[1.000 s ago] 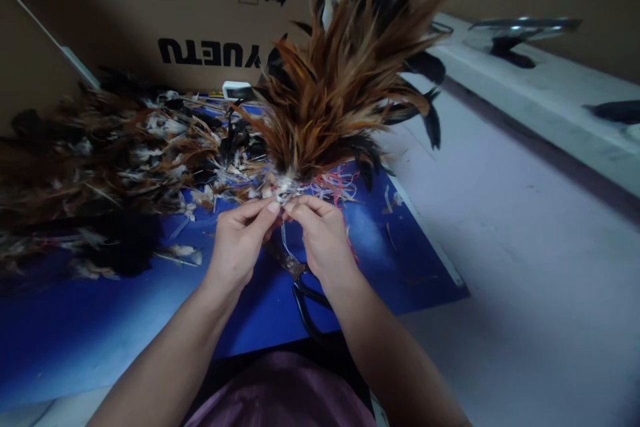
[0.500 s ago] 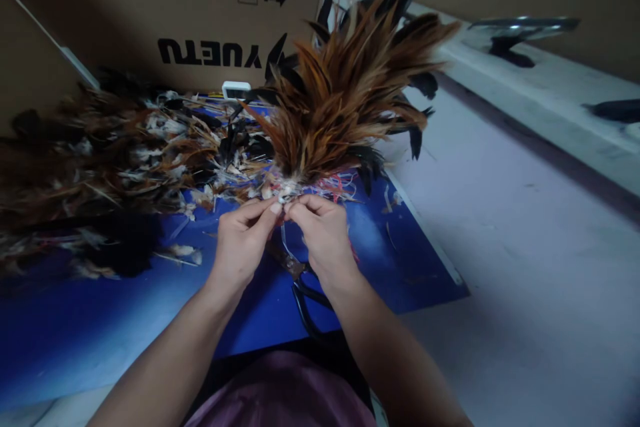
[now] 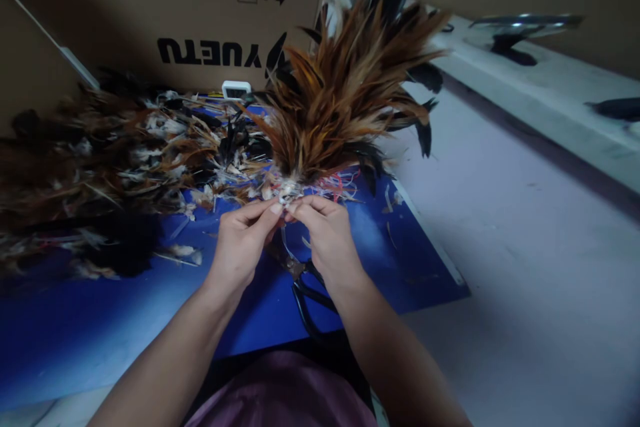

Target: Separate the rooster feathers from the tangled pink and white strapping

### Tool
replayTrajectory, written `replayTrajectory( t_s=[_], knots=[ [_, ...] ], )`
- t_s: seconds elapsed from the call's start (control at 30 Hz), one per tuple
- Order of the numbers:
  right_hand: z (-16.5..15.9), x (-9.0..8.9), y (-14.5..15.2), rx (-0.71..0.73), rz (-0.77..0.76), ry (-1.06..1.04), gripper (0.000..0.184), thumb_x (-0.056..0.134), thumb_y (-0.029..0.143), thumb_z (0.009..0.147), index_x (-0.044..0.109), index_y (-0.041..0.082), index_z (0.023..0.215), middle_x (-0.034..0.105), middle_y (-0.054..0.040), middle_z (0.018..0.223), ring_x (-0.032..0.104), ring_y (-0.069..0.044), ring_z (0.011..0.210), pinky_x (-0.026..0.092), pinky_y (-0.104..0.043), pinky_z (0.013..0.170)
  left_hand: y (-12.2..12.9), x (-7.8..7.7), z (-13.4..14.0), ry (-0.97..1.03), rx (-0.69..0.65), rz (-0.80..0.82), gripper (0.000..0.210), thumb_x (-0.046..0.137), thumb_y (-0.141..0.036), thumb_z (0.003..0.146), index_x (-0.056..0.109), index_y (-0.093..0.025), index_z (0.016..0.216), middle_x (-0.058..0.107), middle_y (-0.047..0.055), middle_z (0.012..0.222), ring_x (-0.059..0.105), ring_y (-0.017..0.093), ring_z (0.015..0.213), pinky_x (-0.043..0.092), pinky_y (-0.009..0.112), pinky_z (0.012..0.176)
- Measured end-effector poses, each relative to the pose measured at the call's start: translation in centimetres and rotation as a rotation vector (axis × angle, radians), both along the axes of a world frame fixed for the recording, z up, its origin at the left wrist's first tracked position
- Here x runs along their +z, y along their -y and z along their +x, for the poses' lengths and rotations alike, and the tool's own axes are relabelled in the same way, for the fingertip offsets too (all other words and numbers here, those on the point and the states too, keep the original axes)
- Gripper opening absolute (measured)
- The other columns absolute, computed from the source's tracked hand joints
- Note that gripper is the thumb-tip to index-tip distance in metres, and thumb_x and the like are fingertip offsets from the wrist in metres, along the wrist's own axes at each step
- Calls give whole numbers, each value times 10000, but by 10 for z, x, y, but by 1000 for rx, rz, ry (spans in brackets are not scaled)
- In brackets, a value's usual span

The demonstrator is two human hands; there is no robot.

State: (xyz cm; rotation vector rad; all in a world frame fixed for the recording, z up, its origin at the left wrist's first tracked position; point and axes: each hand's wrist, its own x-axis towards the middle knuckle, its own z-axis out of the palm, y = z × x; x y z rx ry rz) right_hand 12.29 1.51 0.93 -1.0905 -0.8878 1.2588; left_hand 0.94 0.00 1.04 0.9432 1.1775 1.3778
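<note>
A full bundle of brown and black feathers (image 3: 335,93) fans out upward and to the right, its pale bound base lying between my fingertips. With thumb and forefinger, my left hand (image 3: 243,237) pinches that base from the left. My right hand (image 3: 327,233) pinches at it from the other side, and the two hands nearly meet. Whatever fine string or quill ends lie between the fingertips is too small to make out. Beneath my hands, black-handled scissors (image 3: 303,280) rest on the blue board (image 3: 265,320), partly covered by my right hand.
A large heap of loose feathers (image 3: 125,153) spreads over the board's left side. Pink and white strings (image 3: 337,185) lie behind my right hand. A small white-framed device (image 3: 236,89) stands before a cardboard box (image 3: 200,7). At right runs a pale ledge (image 3: 550,80).
The feather bundle has swayed slightly, its tips shifting a little to the left. My right hand has moved very slightly; my left hand keeps its pinch at the base.
</note>
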Motion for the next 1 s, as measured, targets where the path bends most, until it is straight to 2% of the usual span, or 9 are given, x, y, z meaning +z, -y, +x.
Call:
replayTrajectory(
  t_s=[0.5, 0.7, 1.0],
  knots=[
    [7, 3, 7, -6, -13, 3, 95, 630, 160, 622, 679, 208, 557, 629, 29, 558, 568, -122, 601, 465, -279, 685, 3, 1, 1, 64, -22, -71, 175, 765, -318, 693, 768, -161, 769, 597, -2, 561, 416, 61, 465, 265, 193, 425],
    [9, 4, 12, 13, -6, -4, 98, 636, 162, 620, 681, 221, 555, 623, 33, 561, 563, -123, 611, 463, -277, 695, 4, 3, 2, 86, -45, -104, 183, 767, -324, 685, 746, -143, 701, 597, 6, 560, 412, 57, 450, 250, 194, 413],
    [14, 3, 15, -12, 4, -9, 99, 638, 157, 623, 677, 215, 553, 620, 26, 562, 537, -117, 602, 422, -264, 649, 4, 5, 4, 114, -57, -121, 188, 767, -318, 688, 743, -134, 712, 603, 12, 570, 415, 53, 449, 242, 182, 403]
  ],
)
